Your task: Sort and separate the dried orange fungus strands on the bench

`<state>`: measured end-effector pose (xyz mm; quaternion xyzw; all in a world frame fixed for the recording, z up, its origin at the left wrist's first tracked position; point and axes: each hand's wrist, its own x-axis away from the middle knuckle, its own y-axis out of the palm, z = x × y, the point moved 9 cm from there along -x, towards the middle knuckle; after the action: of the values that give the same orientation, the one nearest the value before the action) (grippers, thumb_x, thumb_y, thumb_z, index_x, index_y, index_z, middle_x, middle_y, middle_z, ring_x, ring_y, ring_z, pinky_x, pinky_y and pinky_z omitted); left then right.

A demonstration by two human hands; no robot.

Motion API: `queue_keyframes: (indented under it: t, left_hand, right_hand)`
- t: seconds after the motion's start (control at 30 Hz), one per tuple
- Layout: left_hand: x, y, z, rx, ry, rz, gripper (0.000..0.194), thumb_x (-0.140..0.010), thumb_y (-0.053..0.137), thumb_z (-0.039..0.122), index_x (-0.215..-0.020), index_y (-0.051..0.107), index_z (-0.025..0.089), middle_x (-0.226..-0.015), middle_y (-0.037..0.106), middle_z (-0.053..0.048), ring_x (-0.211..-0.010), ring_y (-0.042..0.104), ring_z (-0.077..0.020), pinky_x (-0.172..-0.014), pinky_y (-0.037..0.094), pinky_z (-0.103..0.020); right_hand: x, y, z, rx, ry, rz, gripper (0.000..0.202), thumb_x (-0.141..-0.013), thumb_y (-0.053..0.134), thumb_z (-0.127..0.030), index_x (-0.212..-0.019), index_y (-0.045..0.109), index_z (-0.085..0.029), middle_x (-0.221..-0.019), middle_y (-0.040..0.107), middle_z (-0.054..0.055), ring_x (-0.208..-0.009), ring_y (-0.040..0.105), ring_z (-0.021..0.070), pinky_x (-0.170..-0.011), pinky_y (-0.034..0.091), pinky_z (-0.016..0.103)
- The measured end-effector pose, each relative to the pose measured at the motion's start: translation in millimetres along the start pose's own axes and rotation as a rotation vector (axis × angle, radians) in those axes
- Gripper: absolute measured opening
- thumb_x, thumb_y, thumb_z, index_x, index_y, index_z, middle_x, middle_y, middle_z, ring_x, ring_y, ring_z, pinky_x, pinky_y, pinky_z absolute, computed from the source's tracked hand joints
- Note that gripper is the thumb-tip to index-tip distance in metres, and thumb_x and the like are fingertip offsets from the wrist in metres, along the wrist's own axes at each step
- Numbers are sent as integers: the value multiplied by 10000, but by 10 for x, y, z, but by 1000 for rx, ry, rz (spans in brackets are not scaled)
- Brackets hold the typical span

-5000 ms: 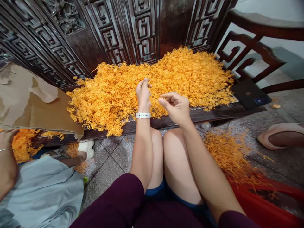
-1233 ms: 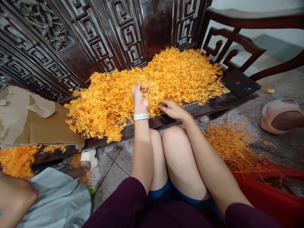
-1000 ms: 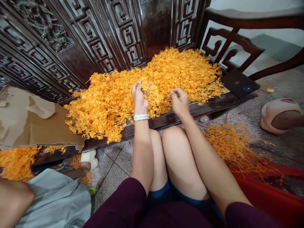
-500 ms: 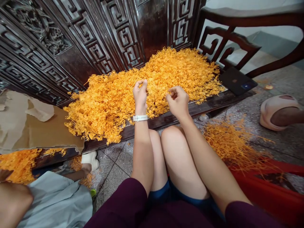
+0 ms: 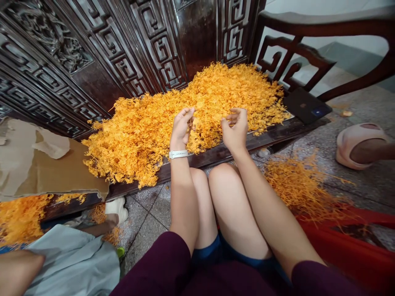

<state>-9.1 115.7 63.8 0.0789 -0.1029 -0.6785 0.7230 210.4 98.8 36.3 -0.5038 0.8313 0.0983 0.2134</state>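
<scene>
A long heap of orange, stringy plastic-looking pieces (image 5: 148,131) covers the dark wooden bench seat in front of me. My left hand (image 5: 181,127), with a pale watch band at the wrist, is raised over the heap's front. Its thumb and forefinger are pinched together, seemingly on a small orange stringy piece, hard to tell from the heap behind. Opposite it, a short gap to the right, my right hand (image 5: 236,129) has curled fingers and the thumb close to the forefinger. Whatever lies between those fingertips is too small to make out.
A dark phone (image 5: 308,105) lies on the bench's right end. Torn cardboard (image 5: 61,172) is at left, near another person's grey clothing (image 5: 77,263). Loose orange strands (image 5: 296,181) spill by a red container (image 5: 345,246). Another person's pink-shod foot (image 5: 358,146) stands right.
My hands have moved slightly apart and turned. The right hand's fingers have loosened and lifted a little; the left hand has tilted, its fingertips pointing more to the right.
</scene>
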Motion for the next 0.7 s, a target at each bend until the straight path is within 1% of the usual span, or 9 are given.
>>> queue_keyframes:
  t: [0.07, 0.13, 0.23, 0.33, 0.43, 0.5, 0.57, 0.6, 0.7]
  left_hand:
    - [-2, 79, -29, 71, -27, -6, 232, -941, 766, 416, -939, 641, 221, -809, 691, -18, -677, 667, -114, -569, 456, -205]
    - [4, 154, -52, 134, -62, -9, 272, -932, 770, 453, -998, 635, 226, -923, 752, -49, -794, 738, -143, -651, 531, -219]
    - [34, 228, -58, 213, -103, 4, 347, -936, 758, 514, -1087, 624, 231, -1079, 782, -87, -986, 775, -196, -811, 602, -275]
    - [70, 296, -63, 212, -136, -14, 337, -947, 759, 492, -1088, 614, 223, -1149, 768, -95, -1090, 765, -231, -880, 615, -320]
    - [85, 382, -67, 156, -128, -75, 263, -947, 780, 396, -998, 608, 204, -1091, 744, -75, -1069, 759, -228, -856, 618, -324]
    - [84, 455, -63, 118, -95, -132, 240, -951, 778, 355, -945, 598, 196, -1027, 717, -60, -1007, 752, -206, -797, 614, -300]
    - [82, 516, -65, 80, -67, -166, 231, -958, 770, 351, -928, 599, 197, -983, 689, -51, -927, 731, -180, -721, 595, -268]
    - [81, 539, -68, 63, -58, -173, 227, -960, 766, 358, -930, 607, 198, -974, 679, -50, -889, 717, -170, -683, 580, -254]
    - [84, 610, -72, 11, -40, -205, 197, -969, 751, 366, -948, 652, 197, -985, 678, -59, -821, 674, -149, -614, 534, -229]
  right_hand:
    - [19, 36, -12, 0, 8, -27, 359, -876, 717, -309, -1181, 536, -252, -985, 627, 40, -771, 596, 173, -719, 513, 362]
    - [39, 22, -112, -5, -15, -12, 307, -911, 700, -354, -1154, 543, -249, -1000, 629, 49, -795, 603, 175, -731, 513, 362]
    - [74, -8, -334, -36, -68, -6, 226, -996, 615, -458, -1015, 566, -239, -899, 617, 33, -779, 597, 175, -727, 495, 353]
    - [123, 75, -506, -66, -94, -121, 371, -1036, 535, -581, -905, 565, -235, -779, 592, 5, -700, 573, 159, -676, 468, 333]
    - [172, 182, -537, -94, -68, -228, 416, -1020, 534, -650, -948, 569, -242, -783, 624, 5, -687, 613, 160, -645, 479, 318]
    - [186, 224, -493, -135, -33, -250, 412, -1003, 554, -669, -1037, 562, -258, -933, 680, 35, -738, 666, 171, -633, 506, 317]
    - [187, 249, -446, -163, -15, -255, 427, -992, 558, -687, -1096, 551, -273, -1092, 686, 63, -810, 698, 183, -631, 536, 320]
    - [183, 250, -430, -158, -18, -249, 436, -989, 552, -698, -1100, 553, -276, -1121, 680, 68, -841, 701, 189, -638, 547, 324]
    - [168, 225, -407, -95, -43, -222, 446, -993, 530, -712, -1052, 575, -272, -988, 669, 47, -819, 668, 191, -658, 553, 335]
